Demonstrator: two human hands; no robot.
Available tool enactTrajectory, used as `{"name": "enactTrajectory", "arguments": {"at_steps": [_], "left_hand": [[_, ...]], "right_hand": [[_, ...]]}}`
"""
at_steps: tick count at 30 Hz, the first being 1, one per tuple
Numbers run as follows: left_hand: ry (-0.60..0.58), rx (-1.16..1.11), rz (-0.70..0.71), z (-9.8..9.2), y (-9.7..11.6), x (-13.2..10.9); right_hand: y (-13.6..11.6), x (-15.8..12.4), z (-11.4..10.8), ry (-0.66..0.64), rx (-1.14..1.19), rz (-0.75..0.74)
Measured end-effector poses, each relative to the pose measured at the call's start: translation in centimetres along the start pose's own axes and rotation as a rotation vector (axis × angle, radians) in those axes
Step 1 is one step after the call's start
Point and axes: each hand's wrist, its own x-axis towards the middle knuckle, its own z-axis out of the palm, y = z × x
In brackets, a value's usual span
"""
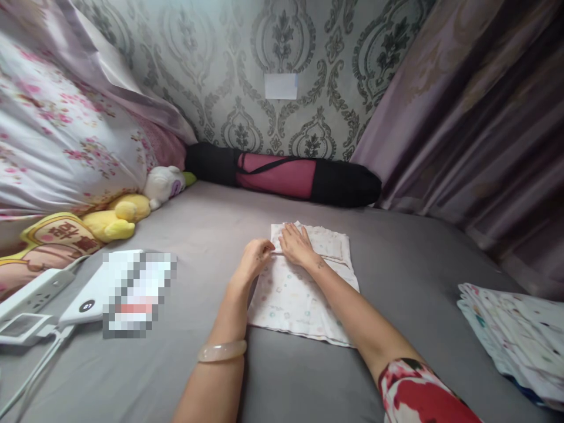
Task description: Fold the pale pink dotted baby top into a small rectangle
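A small white patterned cloth point(295, 299) lies partly folded on the grey bed sheet point(211, 235). My left hand point(254, 258) pinches the cloth's left edge near the fold, fingers curled together. My right hand point(297, 244) lies flat on the folded top part of the cloth, fingers stretched out and pressing down. A pale bangle point(221, 351) sits on my left wrist.
A stack of folded patterned cloths point(515, 332) lies at the right. A black and pink rolled bag point(286, 174) rests along the wall. Plush toys point(127, 212), a floral quilt point(57, 135), a power strip point(37, 291) and white devices lie left. Curtains point(476, 135) hang on the right.
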Motion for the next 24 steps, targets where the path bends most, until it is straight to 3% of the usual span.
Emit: {"name": "enactTrajectory", "arguments": {"at_steps": [6,11,20,24], "left_hand": [[0.144,-0.026,-0.127,-0.8,0.2,-0.1],[0.169,-0.036,-0.187,-1.0,0.2,-0.2],[0.147,-0.056,-0.11,-0.4,0.1,0.0],[0.143,-0.056,-0.089,-0.1,0.1,0.0]], "right_hand": [[-2.2,2.0,1.3,-0.021,-0.001,-0.051],[-2.8,2.1,2.5,-0.005,-0.001,-0.027],[-2.1,2.1,1.5,-0.063,0.049,-0.037],[-1.4,1.6,1.3,0.014,0.043,-0.022]]}}
